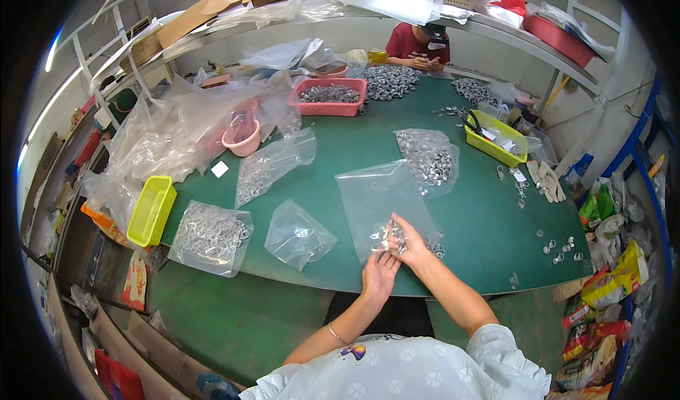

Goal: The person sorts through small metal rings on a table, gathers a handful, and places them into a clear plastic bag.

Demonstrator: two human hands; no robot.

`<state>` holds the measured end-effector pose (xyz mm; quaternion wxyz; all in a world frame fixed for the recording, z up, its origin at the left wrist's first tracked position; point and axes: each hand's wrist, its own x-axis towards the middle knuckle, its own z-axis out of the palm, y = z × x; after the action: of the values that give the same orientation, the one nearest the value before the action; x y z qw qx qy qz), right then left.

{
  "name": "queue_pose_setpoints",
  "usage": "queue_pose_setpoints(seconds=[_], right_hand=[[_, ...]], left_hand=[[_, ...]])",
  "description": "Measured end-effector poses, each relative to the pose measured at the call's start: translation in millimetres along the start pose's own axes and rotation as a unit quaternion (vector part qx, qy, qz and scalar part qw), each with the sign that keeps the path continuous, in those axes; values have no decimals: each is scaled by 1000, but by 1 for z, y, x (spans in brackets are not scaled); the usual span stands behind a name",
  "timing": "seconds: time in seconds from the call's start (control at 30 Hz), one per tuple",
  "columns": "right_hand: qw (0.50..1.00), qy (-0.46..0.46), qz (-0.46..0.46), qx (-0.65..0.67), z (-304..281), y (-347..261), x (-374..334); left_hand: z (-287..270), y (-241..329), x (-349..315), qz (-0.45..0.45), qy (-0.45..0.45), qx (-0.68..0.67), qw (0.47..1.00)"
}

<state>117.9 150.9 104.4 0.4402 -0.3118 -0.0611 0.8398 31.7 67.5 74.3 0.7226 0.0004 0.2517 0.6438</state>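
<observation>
Several small silvery metal rings (392, 240) are gathered at my hands, near the front edge of the green table. My right hand (411, 247) curls around them. Palm up just below it is my left hand (379, 278), fingers stretched toward the rings and apparently holding none. A clear flat plastic bag (372, 191) lies on the table beyond my hands. A small pile of rings (435, 245) shows partly behind my right hand. To the left are another clear bag (299, 235), which looks nearly flat, and a bag full of rings (211, 238).
Farther back lie two more bags of rings (431, 160) (256, 177). A pink tub of rings (328, 106), yellow-green trays (152, 211) (497, 142) and gloves (545, 181) stand around the table (482, 258). A co-worker (418, 48) sits at the far side under a shelf.
</observation>
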Motion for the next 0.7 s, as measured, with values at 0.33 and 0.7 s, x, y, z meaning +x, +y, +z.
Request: queue_pose_setpoints(seconds=[0.33,0.7], right_hand=[[560,46,-501,-658,5,45,-26],[479,13,-493,-726,8,-26,92]], left_hand=[[-6,-17,48,-23,-62,-129,989],[-2,10,15,-109,9,-89,990]])
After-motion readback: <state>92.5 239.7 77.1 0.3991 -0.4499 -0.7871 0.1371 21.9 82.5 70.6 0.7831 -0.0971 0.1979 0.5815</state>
